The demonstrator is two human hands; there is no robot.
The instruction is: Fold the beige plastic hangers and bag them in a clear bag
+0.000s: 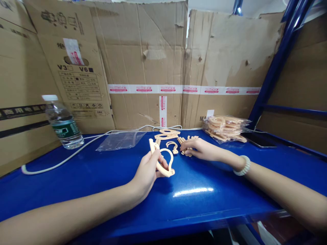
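My left hand (148,170) is closed around a cream plastic folding hanger (167,172), its curved hook and one arm showing, raised above the blue table. Part of the hanger is hidden by my fingers. To the right, my right hand (198,149) is bent down over a small group of cream plastic strips (182,140), with thumb and fingertips closed on one of them. Between the hands lies a loose cream hook (175,148). Behind it, several flat cream hanger pieces (167,133) are stacked.
A water bottle (65,126) stands at the left, beside a white cable (63,161) and a clear plastic bag (120,140). Bagged cream pieces (224,128) are piled at the back right, near a phone (258,139). Cardboard sheets (143,61) wall off the table's back.
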